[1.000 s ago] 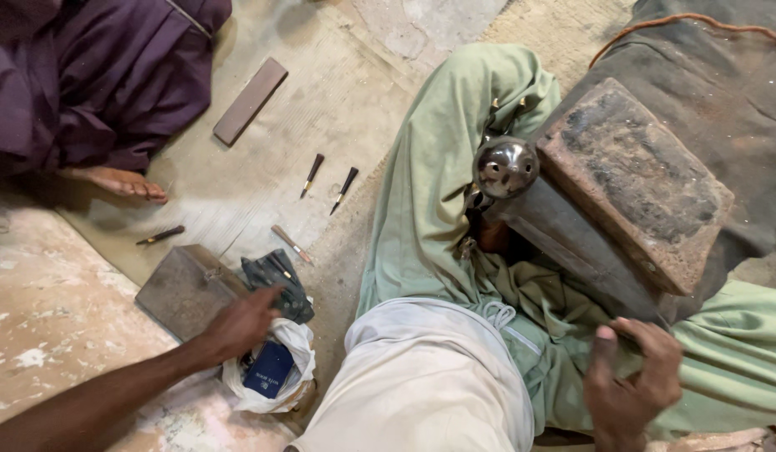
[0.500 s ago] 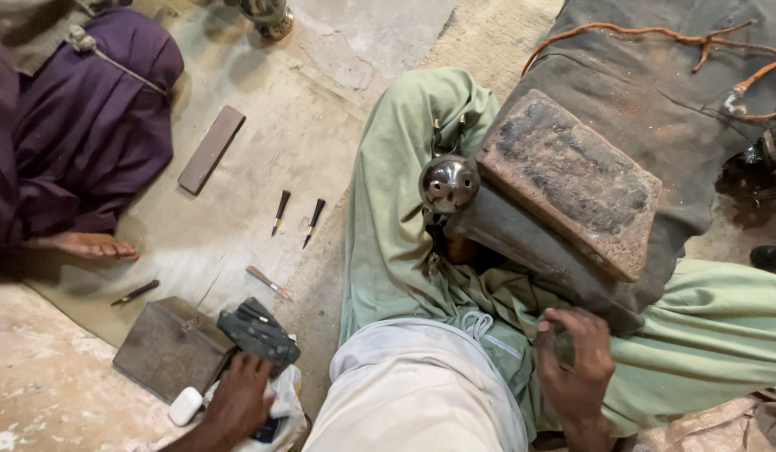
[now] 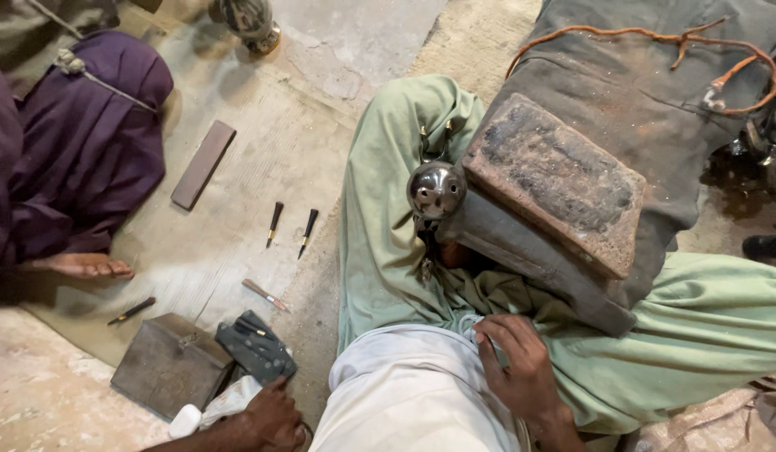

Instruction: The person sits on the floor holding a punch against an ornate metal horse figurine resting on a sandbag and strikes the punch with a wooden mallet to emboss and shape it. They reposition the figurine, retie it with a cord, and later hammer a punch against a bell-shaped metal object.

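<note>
Around: on the floor mat [image 3: 237, 251] lie a flat brown bar [image 3: 203, 164], two small dark punches [image 3: 291, 228], a thin tool [image 3: 265, 295] and another dark tool [image 3: 131, 311] near a bare foot [image 3: 80, 266] of a person in purple cloth [image 3: 87, 142].
In the way: a rusty block [image 3: 555, 180] rests over the lap on green cloth [image 3: 388, 218], with a shiny metal ball [image 3: 436, 189] at its left end.
Left hand [image 3: 271, 416]: reaches along the floor at the lower edge, fingers curled down onto a white bag [image 3: 229, 402]; whether it pinches anything cannot be told.
Right hand [image 3: 518, 368]: lies on the lap, fingers bent and pressed into the cloth at the waist.
Nearest things: a dark pouch [image 3: 256, 347] sits just beside the left hand, touching a grey metal box [image 3: 170, 366]; both lie well apart from the right hand.
</note>
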The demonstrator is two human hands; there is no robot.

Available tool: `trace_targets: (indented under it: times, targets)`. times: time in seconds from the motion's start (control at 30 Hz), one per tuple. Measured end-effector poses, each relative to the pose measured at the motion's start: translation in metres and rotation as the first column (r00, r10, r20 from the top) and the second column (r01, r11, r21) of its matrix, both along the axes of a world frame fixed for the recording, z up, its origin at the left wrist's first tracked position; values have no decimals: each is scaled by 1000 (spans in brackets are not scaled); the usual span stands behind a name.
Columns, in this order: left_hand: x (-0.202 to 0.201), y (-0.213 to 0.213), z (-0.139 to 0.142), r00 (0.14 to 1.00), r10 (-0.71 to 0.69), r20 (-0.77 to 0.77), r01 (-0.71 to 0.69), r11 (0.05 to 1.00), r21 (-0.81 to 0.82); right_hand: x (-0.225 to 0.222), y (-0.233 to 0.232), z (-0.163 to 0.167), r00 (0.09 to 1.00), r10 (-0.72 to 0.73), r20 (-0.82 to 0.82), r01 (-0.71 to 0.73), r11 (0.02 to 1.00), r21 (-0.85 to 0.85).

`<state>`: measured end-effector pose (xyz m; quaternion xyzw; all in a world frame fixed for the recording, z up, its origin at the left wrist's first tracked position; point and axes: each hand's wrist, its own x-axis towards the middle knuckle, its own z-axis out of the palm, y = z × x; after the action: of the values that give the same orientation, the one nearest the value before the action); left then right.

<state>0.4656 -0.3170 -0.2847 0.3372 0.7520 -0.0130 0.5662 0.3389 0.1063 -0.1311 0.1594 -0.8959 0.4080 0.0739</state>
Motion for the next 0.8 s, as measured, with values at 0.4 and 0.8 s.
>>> trace_targets:
  times: [0.4, 0.8]
  targets:
    - [46, 4, -62, 942, -336, -11, 336, 940, 62, 9, -4, -4, 994, 34, 104, -36, 999, 13]
    - [55, -22, -52, 835, 348, -427, -129, 877, 462, 1, -4, -1, 993, 49, 110, -50, 999, 7]
